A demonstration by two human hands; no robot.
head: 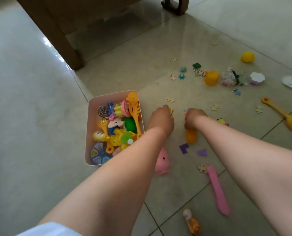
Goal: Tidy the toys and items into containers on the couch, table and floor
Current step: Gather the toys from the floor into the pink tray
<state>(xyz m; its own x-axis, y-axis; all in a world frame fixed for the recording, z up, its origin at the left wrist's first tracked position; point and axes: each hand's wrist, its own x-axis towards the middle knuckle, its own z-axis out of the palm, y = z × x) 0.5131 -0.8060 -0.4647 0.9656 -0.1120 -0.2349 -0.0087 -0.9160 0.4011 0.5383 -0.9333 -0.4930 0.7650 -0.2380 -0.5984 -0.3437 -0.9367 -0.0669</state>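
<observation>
Small yellow toy [170, 111] at left fingers [165, 108]

Tiled floor beneath wooden furniture

The floor [31, 99] is pale, glossy grey-beige tile with thin dark grout lines running diagonally. A brown wooden leg [56, 34] slants down from the upper left, a second dark foot [175, 5] stands at the top edge, and window light glints beside the leg.
</observation>
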